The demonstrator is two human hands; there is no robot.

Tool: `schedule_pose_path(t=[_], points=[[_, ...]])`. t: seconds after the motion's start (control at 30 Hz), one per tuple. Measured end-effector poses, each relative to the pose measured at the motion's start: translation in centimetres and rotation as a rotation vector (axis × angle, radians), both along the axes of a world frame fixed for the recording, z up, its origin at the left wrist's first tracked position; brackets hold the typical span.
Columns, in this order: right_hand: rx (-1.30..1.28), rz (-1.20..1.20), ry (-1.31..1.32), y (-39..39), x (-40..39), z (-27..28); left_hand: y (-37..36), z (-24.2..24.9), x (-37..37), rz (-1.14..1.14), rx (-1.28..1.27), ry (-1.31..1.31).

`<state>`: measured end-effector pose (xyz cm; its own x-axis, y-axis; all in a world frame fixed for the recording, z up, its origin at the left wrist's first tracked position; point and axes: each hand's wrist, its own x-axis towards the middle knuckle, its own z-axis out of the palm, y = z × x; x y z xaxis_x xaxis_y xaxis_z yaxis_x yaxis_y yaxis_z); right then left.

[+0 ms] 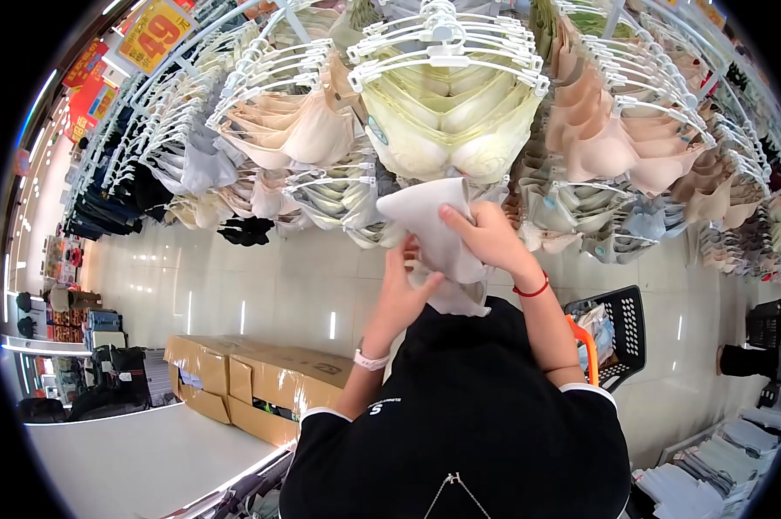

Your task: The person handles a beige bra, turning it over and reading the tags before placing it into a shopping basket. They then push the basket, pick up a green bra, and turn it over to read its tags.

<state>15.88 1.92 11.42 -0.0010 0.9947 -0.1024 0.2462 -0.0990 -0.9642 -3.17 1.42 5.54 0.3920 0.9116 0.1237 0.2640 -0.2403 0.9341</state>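
A pale grey bra (427, 210) is held up in front of my chest, its smooth cups folded toward each other. My right hand (491, 238) grips its right side, with the thumb lying on top of the fabric. At its lower left edge is my left hand (405, 291), fingers curled in behind the fabric and thumb at the front; part of its grip is hidden. Just beyond the bra hang several pale yellow-green bras (451, 117) on white hangers (446, 56).
Beige bras (308, 130) hang left of the yellow ones, and pinkish-beige bras (620, 143) hang right. Cardboard boxes (278, 385) stand at lower left. A black shopping basket (630, 329) with an orange handle sits at my right. A yellow price sign (157, 36) hangs upper left.
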Motion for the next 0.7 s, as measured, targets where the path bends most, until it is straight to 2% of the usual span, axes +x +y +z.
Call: schedule_pose_path(t=[0.03,0.13,0.17,0.27,0.3,0.4,0.43,0.53,0.57,0.7], points=[[0.028,-0.003,0.004,0.2,-0.3,-0.3,-0.1,-0.1,0.7,0.047,0.088,0.060],[0.074,0.008,0.058,0.5,-1.4,-0.9,0.0,-0.1,1.7,-0.128,-0.063,-0.117],[0.065,0.032,0.103,0.4,-1.8,-0.7,0.1,0.0,2.2,-0.152,0.021,-0.062],[0.139,0.132,0.159,0.7,-1.8,-0.8,1.1,-0.6,3.0,-0.179,-0.216,-0.067],[0.184,0.163,0.162,1.0,-1.5,-0.8,0.5,0.0,3.6,-0.123,-0.203,-0.181],[0.514,-0.177,0.235,0.5,-0.5,-0.1,0.0,-1.5,3.6,-0.026,-0.285,-0.346],[0.604,-0.311,0.303,0.5,0.1,-0.2,0.3,-2.5,3.3,0.028,-0.206,-0.365],[0.582,-0.465,0.198,-0.7,2.4,-1.7,1.4,-2.1,1.9,0.154,-0.323,-0.386],[0.563,-0.389,0.213,-0.5,3.1,-4.3,1.5,-1.7,2.1,0.172,-0.304,-0.504],[0.285,-0.004,0.220,-2.1,1.2,-9.3,2.6,-1.7,1.6,0.206,-0.397,-0.646]])
